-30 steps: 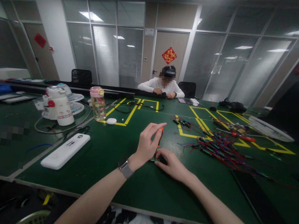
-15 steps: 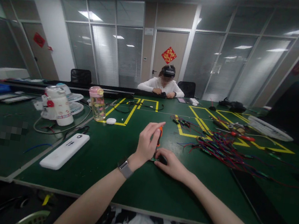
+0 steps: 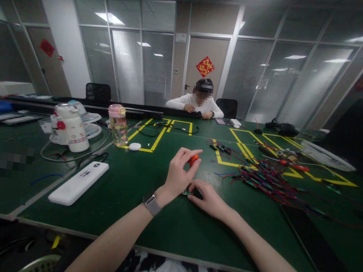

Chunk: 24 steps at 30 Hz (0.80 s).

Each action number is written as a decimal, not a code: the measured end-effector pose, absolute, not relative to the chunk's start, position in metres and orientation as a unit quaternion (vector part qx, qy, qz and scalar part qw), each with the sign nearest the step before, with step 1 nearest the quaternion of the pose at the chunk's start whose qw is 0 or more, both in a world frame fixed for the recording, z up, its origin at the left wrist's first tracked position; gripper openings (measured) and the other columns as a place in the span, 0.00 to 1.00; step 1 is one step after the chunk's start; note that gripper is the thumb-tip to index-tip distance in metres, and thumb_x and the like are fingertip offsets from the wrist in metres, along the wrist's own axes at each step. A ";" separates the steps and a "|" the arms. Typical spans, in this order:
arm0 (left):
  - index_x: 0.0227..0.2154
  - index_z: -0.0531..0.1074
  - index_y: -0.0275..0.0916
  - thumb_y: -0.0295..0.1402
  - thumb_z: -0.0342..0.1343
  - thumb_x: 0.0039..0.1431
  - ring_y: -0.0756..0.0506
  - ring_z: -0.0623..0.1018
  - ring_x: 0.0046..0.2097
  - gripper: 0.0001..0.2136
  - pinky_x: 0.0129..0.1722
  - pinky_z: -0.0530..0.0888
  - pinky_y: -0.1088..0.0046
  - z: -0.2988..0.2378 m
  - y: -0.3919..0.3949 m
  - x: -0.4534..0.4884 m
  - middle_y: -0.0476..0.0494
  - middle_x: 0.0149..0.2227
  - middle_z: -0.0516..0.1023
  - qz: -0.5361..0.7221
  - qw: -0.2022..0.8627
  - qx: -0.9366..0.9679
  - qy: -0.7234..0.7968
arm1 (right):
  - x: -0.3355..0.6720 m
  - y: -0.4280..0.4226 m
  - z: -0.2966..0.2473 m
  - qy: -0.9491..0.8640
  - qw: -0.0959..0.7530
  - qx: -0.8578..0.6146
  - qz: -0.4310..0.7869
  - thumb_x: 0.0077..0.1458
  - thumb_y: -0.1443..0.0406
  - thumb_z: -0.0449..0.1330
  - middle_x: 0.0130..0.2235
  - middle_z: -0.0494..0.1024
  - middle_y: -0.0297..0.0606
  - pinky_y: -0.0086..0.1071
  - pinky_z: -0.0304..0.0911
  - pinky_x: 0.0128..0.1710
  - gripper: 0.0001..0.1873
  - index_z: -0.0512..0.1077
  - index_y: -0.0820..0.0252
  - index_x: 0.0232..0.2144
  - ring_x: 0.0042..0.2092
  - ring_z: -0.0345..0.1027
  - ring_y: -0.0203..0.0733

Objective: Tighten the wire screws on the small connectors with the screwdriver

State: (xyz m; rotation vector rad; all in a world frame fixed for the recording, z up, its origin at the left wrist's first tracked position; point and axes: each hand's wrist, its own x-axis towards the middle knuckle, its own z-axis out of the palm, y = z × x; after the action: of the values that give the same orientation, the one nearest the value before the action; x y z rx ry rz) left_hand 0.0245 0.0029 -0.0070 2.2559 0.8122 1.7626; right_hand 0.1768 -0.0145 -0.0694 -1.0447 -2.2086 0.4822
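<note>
My left hand [image 3: 180, 172], with a watch on its wrist, grips an upright screwdriver by its orange handle [image 3: 194, 159]. The fingers and thumb are around the handle and cover most of it. Just below, a small green circuit board [image 3: 186, 194] lies on the table. My right hand [image 3: 204, 197] rests there with its fingers curled down, holding the board by its right end. A black piece [image 3: 198, 194] shows under the right palm, and I cannot make out what it is. The screwdriver's tip is hidden by the left hand.
A heap of red and blue wires with small boards [image 3: 264, 181] lies to the right, near a dark flat panel [image 3: 316, 244]. On the left are a white power bank [image 3: 79, 183], a white bottle [image 3: 74, 130] and a pink-lidded bottle [image 3: 118, 126]. Another person [image 3: 197, 101] sits opposite.
My left hand's fingers have shifted around the orange handle, and the thumb has moved outward to the right. My right hand and the circuit board have stayed in place.
</note>
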 end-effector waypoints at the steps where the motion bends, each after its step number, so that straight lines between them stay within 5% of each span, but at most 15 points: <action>1: 0.46 0.72 0.41 0.31 0.51 0.63 0.50 0.71 0.37 0.11 0.40 0.70 0.74 -0.007 0.003 0.024 0.47 0.36 0.70 0.590 0.085 0.755 0.273 | 0.177 -0.014 -0.070 -0.841 0.320 -0.396 0.184 0.51 0.71 0.61 0.37 0.74 0.38 0.34 0.62 0.42 0.04 0.69 0.60 0.31 0.39 0.68 0.42; 9: 0.51 0.69 0.40 0.29 0.42 0.67 0.46 0.73 0.49 0.15 0.49 0.70 0.68 -0.007 0.004 0.023 0.42 0.47 0.74 0.587 0.124 0.761 0.248 | 0.177 -0.014 -0.071 -0.846 0.319 -0.385 0.184 0.53 0.69 0.60 0.39 0.74 0.39 0.36 0.63 0.44 0.03 0.70 0.59 0.33 0.42 0.68 0.44; 19: 0.46 0.72 0.40 0.31 0.51 0.63 0.49 0.72 0.39 0.11 0.40 0.70 0.73 -0.007 0.003 0.024 0.46 0.37 0.70 0.586 0.065 0.761 0.272 | 0.177 -0.016 -0.069 -0.845 0.317 -0.389 0.181 0.53 0.70 0.60 0.39 0.75 0.39 0.35 0.62 0.43 0.03 0.70 0.60 0.32 0.41 0.68 0.43; 24: 0.50 0.70 0.41 0.29 0.44 0.67 0.49 0.73 0.42 0.14 0.43 0.70 0.72 -0.008 0.004 0.023 0.44 0.41 0.71 0.584 0.085 0.763 0.263 | 0.178 -0.015 -0.069 -0.848 0.316 -0.386 0.181 0.54 0.69 0.60 0.40 0.74 0.39 0.35 0.63 0.44 0.02 0.70 0.60 0.33 0.42 0.68 0.43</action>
State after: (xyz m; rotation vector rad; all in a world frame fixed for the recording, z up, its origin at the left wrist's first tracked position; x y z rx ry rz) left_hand 0.0226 0.0035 -0.0081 2.2761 0.7848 1.7400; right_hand 0.1777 -0.0152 -0.0693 -1.0175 -2.2326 0.4762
